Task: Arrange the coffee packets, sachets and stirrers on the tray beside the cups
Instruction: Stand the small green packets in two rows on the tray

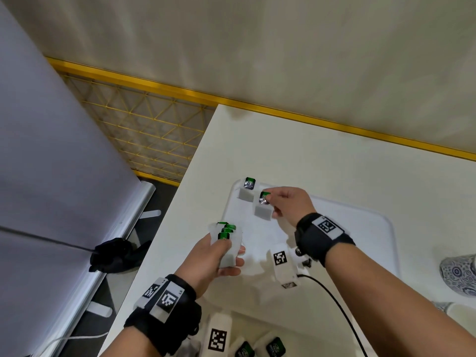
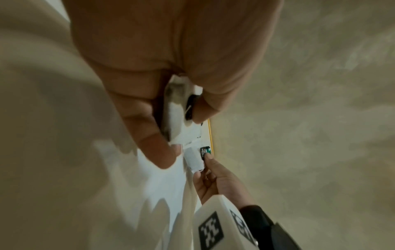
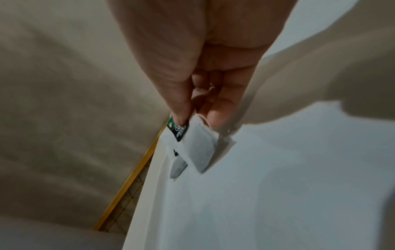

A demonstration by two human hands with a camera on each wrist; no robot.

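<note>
The right hand (image 1: 288,204) pinches a sachet (image 1: 264,206) by its green tag over the tray (image 1: 360,215) (another sachet (image 1: 247,190) lies just beyond); the left hand (image 1: 213,258) grips a stack (image 1: 226,238).

Tray (image 1: 360,215): plain white, on off-white table (image 1: 322,150). Sachets: pale grey-white bags w/ green-and-black tags, one at tray's far left corner (image 1: 248,188), one nearer (image 1: 264,204), a stack (image 1: 226,235) w/ same green tags. Cup (image 1: 461,275) at table's right edge: white w/ blue ornate pattern. Wristbands (image 1: 322,238) black, w/ black-and-white square-code markers. Wall trim (image 1: 180,90) yellow; mesh (image 1: 144,130) yellow too.
</note>
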